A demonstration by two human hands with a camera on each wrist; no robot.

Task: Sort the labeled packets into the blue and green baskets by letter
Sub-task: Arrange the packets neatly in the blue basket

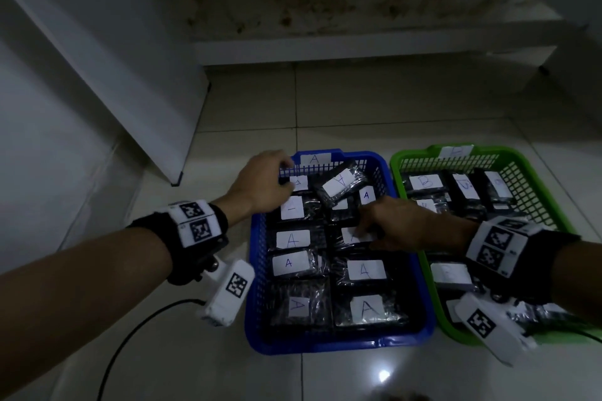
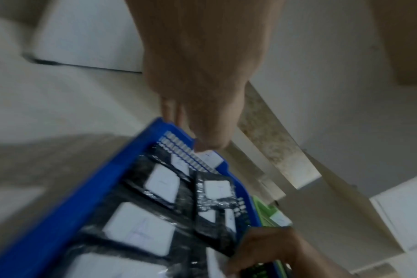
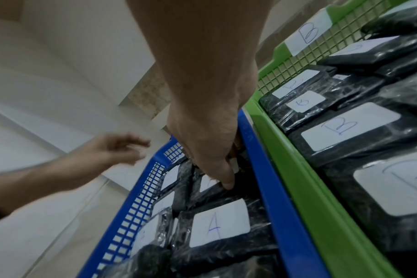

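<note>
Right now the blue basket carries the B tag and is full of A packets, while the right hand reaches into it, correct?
One slip: the blue basket carries an A tag on its far rim, as the head view shows. The B tag sits on the green basket, clear in the right wrist view. The A packets and the right hand reaching in are as stated.

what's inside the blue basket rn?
The blue basket holds black wrapped packets with white labels reading A, mostly flat in two columns; one tilted packet lies on top at the far end. The right hand covers one label; lower layers are hidden.
</note>
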